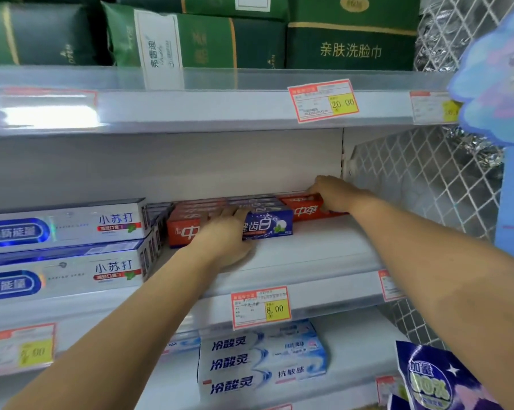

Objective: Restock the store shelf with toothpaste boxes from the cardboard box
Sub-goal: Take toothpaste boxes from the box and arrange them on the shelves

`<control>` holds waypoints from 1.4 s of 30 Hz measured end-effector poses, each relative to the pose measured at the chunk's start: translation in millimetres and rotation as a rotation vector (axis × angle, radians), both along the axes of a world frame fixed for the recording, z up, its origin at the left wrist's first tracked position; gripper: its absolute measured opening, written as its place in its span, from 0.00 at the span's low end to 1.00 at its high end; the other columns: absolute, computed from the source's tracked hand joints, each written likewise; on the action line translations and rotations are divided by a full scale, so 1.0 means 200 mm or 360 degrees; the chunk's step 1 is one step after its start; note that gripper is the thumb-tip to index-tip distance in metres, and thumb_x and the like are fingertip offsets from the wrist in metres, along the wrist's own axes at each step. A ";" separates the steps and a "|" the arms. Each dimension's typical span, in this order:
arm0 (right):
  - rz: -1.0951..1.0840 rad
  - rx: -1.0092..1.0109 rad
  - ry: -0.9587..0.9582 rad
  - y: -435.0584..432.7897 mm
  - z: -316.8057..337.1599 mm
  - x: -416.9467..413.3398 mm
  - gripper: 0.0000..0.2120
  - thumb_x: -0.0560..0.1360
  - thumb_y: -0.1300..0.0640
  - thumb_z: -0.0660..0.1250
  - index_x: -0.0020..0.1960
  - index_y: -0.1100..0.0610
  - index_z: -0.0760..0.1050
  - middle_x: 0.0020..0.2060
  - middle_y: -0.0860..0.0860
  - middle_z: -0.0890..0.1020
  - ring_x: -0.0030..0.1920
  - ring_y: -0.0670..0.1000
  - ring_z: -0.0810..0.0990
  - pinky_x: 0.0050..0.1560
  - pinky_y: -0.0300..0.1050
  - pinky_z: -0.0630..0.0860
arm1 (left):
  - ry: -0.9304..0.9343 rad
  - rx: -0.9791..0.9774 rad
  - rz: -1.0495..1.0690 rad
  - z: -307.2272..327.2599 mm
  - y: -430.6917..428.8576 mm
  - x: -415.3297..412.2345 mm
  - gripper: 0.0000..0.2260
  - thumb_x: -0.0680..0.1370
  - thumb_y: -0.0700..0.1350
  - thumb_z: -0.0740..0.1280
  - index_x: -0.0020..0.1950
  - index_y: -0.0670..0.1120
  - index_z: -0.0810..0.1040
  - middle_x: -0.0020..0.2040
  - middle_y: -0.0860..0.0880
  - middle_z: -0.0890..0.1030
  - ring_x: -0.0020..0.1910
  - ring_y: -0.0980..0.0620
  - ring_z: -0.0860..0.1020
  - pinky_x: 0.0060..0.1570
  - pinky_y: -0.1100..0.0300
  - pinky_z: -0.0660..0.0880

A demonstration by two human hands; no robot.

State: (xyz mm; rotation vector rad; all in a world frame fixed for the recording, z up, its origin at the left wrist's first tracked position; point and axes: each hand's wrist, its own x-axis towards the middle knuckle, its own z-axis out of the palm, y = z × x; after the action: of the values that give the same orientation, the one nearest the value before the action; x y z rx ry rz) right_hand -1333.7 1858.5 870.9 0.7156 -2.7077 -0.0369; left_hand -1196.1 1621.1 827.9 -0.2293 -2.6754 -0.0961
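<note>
A row of red-and-blue toothpaste boxes (267, 224) lies lengthwise on the middle shelf (315, 255). My left hand (223, 238) grips the front box of that row, fingers over its top and thumb under its front. A separate red toothpaste box (303, 208) lies further back on the right, and my right hand (334, 193) holds it at its right end. The cardboard box is not in view.
Stacked white-and-blue toothpaste boxes (63, 247) fill the shelf's left. Price tags (260, 306) hang on the shelf edges. Green tissue packs (350, 45) sit on the upper shelf, white-blue toothpaste boxes (261, 362) below. A wire mesh panel (421, 184) closes the right side; a purple pack (439, 380) hangs low right.
</note>
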 end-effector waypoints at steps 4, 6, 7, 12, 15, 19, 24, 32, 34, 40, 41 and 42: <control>0.0033 -0.0012 0.0094 -0.01 -0.02 -0.03 0.21 0.75 0.63 0.66 0.67 0.53 0.73 0.51 0.55 0.73 0.54 0.57 0.75 0.48 0.42 0.66 | -0.0004 0.0007 0.0005 0.00 0.00 0.00 0.28 0.77 0.53 0.63 0.75 0.50 0.58 0.72 0.46 0.66 0.70 0.45 0.65 0.71 0.42 0.57; 0.0044 0.0027 0.0104 -0.01 -0.01 -0.03 0.21 0.75 0.65 0.64 0.67 0.54 0.74 0.54 0.57 0.75 0.55 0.58 0.76 0.49 0.41 0.66 | 0.0001 -0.0011 0.0021 0.00 0.00 0.00 0.28 0.77 0.52 0.64 0.75 0.50 0.58 0.72 0.46 0.66 0.69 0.44 0.65 0.71 0.43 0.58; 0.0053 0.0047 0.0120 -0.01 -0.01 -0.04 0.21 0.75 0.66 0.63 0.66 0.54 0.75 0.55 0.57 0.75 0.55 0.58 0.76 0.48 0.41 0.67 | 0.0004 -0.0017 0.0029 0.00 0.00 -0.01 0.28 0.77 0.51 0.64 0.75 0.50 0.58 0.72 0.46 0.66 0.69 0.44 0.65 0.71 0.43 0.58; 0.0046 0.0056 0.0141 0.00 -0.02 -0.07 0.15 0.76 0.63 0.63 0.61 0.56 0.79 0.49 0.55 0.80 0.48 0.55 0.79 0.43 0.41 0.69 | -0.0021 0.0001 0.0048 0.00 0.00 -0.01 0.28 0.76 0.50 0.64 0.75 0.49 0.58 0.72 0.46 0.65 0.70 0.43 0.64 0.71 0.42 0.56; 0.0031 -0.0046 0.0121 -0.01 -0.03 -0.04 0.15 0.78 0.63 0.61 0.62 0.58 0.78 0.52 0.57 0.80 0.51 0.57 0.79 0.46 0.43 0.70 | -0.0045 0.0017 0.0057 0.00 0.01 -0.01 0.29 0.77 0.50 0.64 0.75 0.49 0.58 0.72 0.45 0.65 0.70 0.43 0.64 0.72 0.41 0.55; 0.0035 -0.0107 0.0093 -0.06 -0.03 -0.01 0.19 0.77 0.67 0.58 0.65 0.56 0.76 0.58 0.58 0.80 0.57 0.58 0.77 0.57 0.45 0.71 | -0.0041 -0.0001 0.0065 0.00 0.02 0.01 0.29 0.77 0.50 0.64 0.75 0.49 0.57 0.73 0.45 0.64 0.71 0.43 0.63 0.72 0.41 0.55; 0.0029 -0.0189 0.0076 -0.14 -0.05 0.00 0.18 0.77 0.65 0.60 0.64 0.55 0.77 0.58 0.56 0.81 0.56 0.57 0.78 0.52 0.41 0.70 | -0.0037 0.0059 0.0031 0.00 0.00 0.01 0.29 0.77 0.50 0.64 0.75 0.49 0.58 0.73 0.46 0.65 0.71 0.44 0.63 0.72 0.42 0.55; 0.0091 -0.0295 0.0110 -0.14 -0.04 -0.03 0.16 0.77 0.61 0.64 0.64 0.52 0.76 0.61 0.54 0.80 0.59 0.55 0.77 0.51 0.39 0.67 | -0.0001 0.0079 0.0020 -0.01 -0.01 -0.01 0.28 0.76 0.50 0.64 0.75 0.50 0.60 0.72 0.46 0.67 0.69 0.44 0.66 0.71 0.43 0.58; 0.0112 -0.0306 0.0080 -0.14 -0.05 -0.03 0.16 0.77 0.60 0.66 0.64 0.52 0.76 0.60 0.53 0.80 0.59 0.55 0.77 0.50 0.38 0.66 | -0.0001 0.0099 0.0016 -0.01 -0.01 -0.01 0.28 0.76 0.49 0.65 0.74 0.50 0.60 0.71 0.46 0.68 0.68 0.44 0.67 0.70 0.43 0.59; 0.0165 -0.0345 0.0075 -0.17 -0.06 -0.01 0.15 0.77 0.62 0.65 0.63 0.55 0.78 0.57 0.56 0.82 0.56 0.56 0.78 0.51 0.42 0.71 | 0.0009 0.0135 0.0004 -0.01 -0.02 -0.03 0.28 0.75 0.48 0.66 0.74 0.49 0.61 0.70 0.45 0.69 0.67 0.43 0.68 0.69 0.45 0.62; 0.0145 -0.0339 0.0082 -0.17 -0.06 -0.02 0.16 0.77 0.62 0.64 0.63 0.55 0.77 0.58 0.56 0.81 0.57 0.56 0.78 0.51 0.41 0.70 | 0.0016 0.0134 -0.0001 -0.02 -0.02 -0.03 0.28 0.75 0.48 0.66 0.74 0.49 0.61 0.70 0.45 0.69 0.67 0.44 0.68 0.69 0.45 0.62; 0.0124 -0.0331 0.0090 -0.17 -0.06 -0.01 0.16 0.77 0.63 0.63 0.64 0.55 0.77 0.58 0.56 0.81 0.57 0.56 0.78 0.51 0.42 0.71 | 0.0023 0.0136 -0.0006 -0.02 -0.02 -0.03 0.28 0.76 0.48 0.66 0.74 0.49 0.61 0.70 0.45 0.69 0.67 0.44 0.68 0.69 0.45 0.62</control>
State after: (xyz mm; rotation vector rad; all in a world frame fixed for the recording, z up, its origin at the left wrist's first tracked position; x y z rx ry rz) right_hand -1336.2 1824.2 858.5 0.7437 -2.5786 0.2359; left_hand -1202.2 1616.6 824.6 -0.2071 -2.6497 -0.2084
